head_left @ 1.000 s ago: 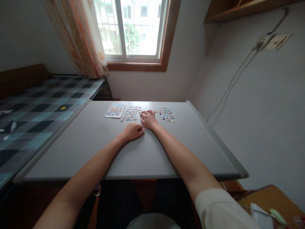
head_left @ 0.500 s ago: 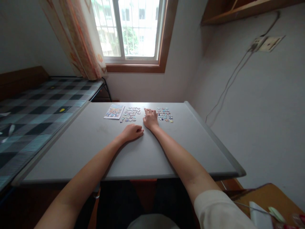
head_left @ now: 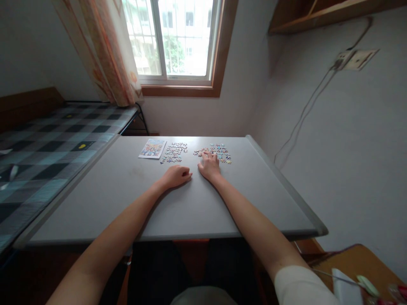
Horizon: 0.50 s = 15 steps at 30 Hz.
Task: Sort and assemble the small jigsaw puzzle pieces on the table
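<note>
Several small puzzle pieces (head_left: 177,149) lie spread out on the grey-white table (head_left: 127,199), right of a printed picture card (head_left: 153,149). A second group of colourful pieces (head_left: 223,151) lies farther right. My right hand (head_left: 210,164) rests at the near left side of that group, its fingers apart and their tips over the nearest pieces; no piece shows in its grasp. Below the left group, my left hand (head_left: 176,175) lies on its side on the table, fingers curled in. Whatever it may hold is hidden.
A bed with a checked cover (head_left: 70,131) stands left of the table. Behind are a curtain (head_left: 108,55) and a window (head_left: 187,42). Cables (head_left: 300,116) hang from a socket on the right wall. At the lower right is a wooden stool (head_left: 359,258) with small items.
My right hand has moved right and slightly back towards me, uncovering pieces at the left edge of the right group. My left hand has stayed in place.
</note>
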Each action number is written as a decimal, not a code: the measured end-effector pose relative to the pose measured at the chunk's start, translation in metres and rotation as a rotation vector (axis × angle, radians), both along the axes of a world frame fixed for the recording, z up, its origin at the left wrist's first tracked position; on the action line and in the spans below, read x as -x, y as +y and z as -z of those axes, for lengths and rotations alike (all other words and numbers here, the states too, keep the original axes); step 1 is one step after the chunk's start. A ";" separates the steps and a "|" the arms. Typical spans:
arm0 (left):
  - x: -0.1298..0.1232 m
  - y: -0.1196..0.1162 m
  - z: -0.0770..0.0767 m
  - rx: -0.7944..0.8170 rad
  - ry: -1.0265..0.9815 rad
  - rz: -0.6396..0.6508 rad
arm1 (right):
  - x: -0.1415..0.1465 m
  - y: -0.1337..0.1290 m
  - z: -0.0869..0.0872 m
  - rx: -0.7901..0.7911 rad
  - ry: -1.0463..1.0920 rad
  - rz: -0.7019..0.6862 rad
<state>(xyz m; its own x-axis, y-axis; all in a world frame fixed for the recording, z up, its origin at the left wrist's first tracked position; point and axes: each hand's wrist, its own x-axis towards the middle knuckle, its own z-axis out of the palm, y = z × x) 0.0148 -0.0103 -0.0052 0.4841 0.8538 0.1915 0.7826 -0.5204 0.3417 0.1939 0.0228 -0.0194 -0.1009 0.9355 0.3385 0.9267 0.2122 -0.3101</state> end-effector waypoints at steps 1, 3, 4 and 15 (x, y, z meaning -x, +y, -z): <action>0.000 0.000 0.000 -0.002 -0.002 0.001 | -0.002 -0.001 0.000 0.011 0.009 -0.002; 0.000 0.000 0.000 -0.008 -0.004 0.001 | -0.004 -0.001 0.001 0.031 0.023 -0.014; 0.001 0.000 0.000 -0.010 -0.004 0.002 | -0.005 -0.001 0.001 0.037 0.027 -0.021; 0.001 0.001 0.000 -0.009 -0.003 0.007 | -0.005 -0.002 -0.001 0.067 -0.002 -0.054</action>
<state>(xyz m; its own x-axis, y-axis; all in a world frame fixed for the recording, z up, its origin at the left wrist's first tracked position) 0.0136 -0.0098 -0.0048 0.4893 0.8486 0.2010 0.7779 -0.5289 0.3393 0.1986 0.0213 -0.0183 -0.1521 0.9493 0.2751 0.9152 0.2403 -0.3234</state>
